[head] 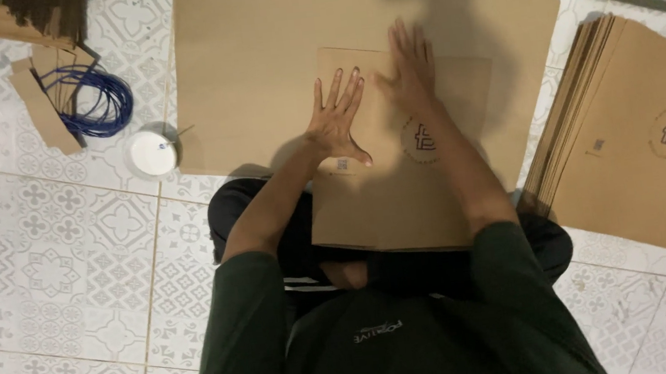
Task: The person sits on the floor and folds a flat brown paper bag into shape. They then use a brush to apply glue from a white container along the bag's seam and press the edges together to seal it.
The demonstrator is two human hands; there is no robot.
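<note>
Hands lie flat on brown paper here, both pressing on the same piece. The left hand (336,120) rests with its fingers (349,91) spread wide and straight, thumb stuck out to the side, gripping nothing; it only bears down on the flat paper bag (401,196). The right hand (407,70) sits just beside it and a little farther from the body, fingers together and stretched out, palm down on the same bag, also holding nothing. The bag is a tan, flattened one with a dark round printed mark near its middle; its near edge overlaps the person's lap, and its far part lies on top of a large brown sheet (252,62) spread over the patterned tile floor (42,270).

To the person's right, a stack of flat bags (637,144) of the same tan paper lies on the floor, its edges fanned on the side nearest the person. To the left, well apart from the hands, a small white round lid or cup (152,153) stands on the tiles just beside the big sheet's edge. Beyond it lies a coil of blue cord (102,100) with some brown paper strips (44,107) touching it. The person wears a dark green long-sleeved top with sleeves pushed up
</note>
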